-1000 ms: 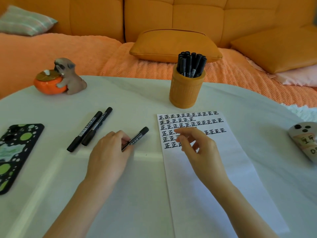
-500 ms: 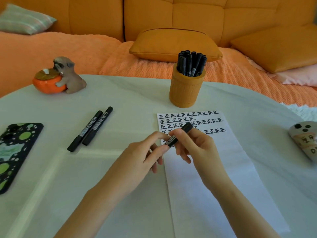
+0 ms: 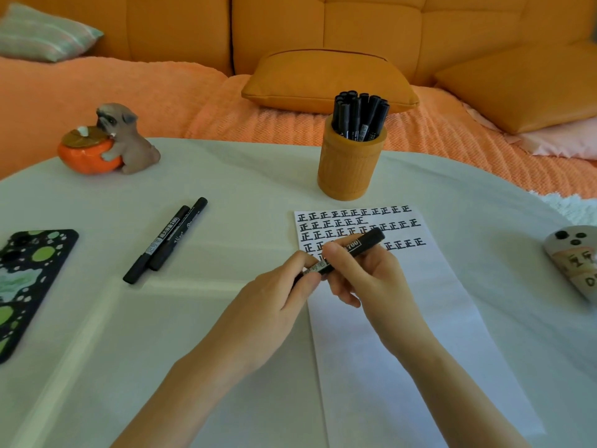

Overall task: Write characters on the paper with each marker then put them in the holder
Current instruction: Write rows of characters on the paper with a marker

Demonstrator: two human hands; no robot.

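I see both grips on one black marker [image 3: 366,241], held tilted above the written rows at the far end of the paper [image 3: 397,334]. Left grip [image 3: 273,307] pinches the marker's lower, near end. Right grip [image 3: 368,282] is curled round the barrel. Can't tell if the cap is seated.

Paper lies right of the desk [image 3: 226,182] centre. Holder [image 3: 347,169] stands just past the paper's far edge, with stowed markers [image 3: 360,114] in it. Two loose markers [image 3: 164,240] lie touching, left of centre. Phone [image 3: 29,286] at the left edge, dog figurine [image 3: 113,140] far left.
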